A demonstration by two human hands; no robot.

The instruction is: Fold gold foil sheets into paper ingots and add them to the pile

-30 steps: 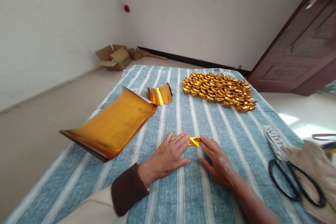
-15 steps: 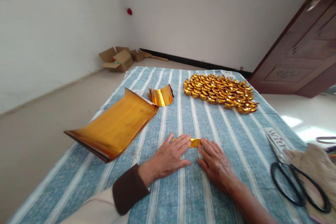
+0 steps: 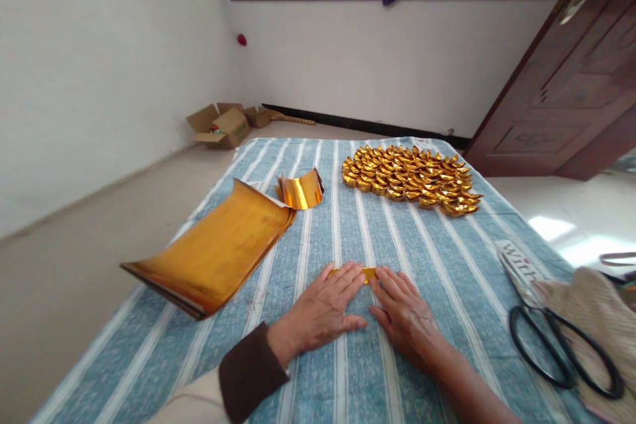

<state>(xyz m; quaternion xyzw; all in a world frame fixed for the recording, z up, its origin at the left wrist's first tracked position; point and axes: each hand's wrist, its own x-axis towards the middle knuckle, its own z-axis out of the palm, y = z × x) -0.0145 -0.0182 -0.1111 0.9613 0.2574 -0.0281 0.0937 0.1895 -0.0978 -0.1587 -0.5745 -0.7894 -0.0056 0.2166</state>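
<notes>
A narrow folded strip of gold foil paper (image 3: 370,275) lies flat on the striped cloth under my fingers. My left hand (image 3: 328,305) rests palm down with fingers stretched out over its left part. The fingertips of my right hand (image 3: 406,311) press on its right end, fingers extended. Only a short middle piece of the strip and a bit at its left show; the rest is covered. Ahead to the right sits a cluster of folded gold paper ingots (image 3: 410,179). A stack of large gold sheets (image 3: 213,248) lies to the left, beside a smaller curled stack (image 3: 302,191).
Black-handled scissors (image 3: 561,348) lie at the right on a beige knitted cloth (image 3: 591,311). The blue-and-white striped cloth (image 3: 318,245) covers the work surface. Cardboard boxes (image 3: 226,129) stand on the floor beyond its far left corner, and a brown door (image 3: 556,86) is at right.
My hands have drawn closer together, my left hand sliding right along the strip, so less of its middle shows. The camera view has tilted up slightly.
</notes>
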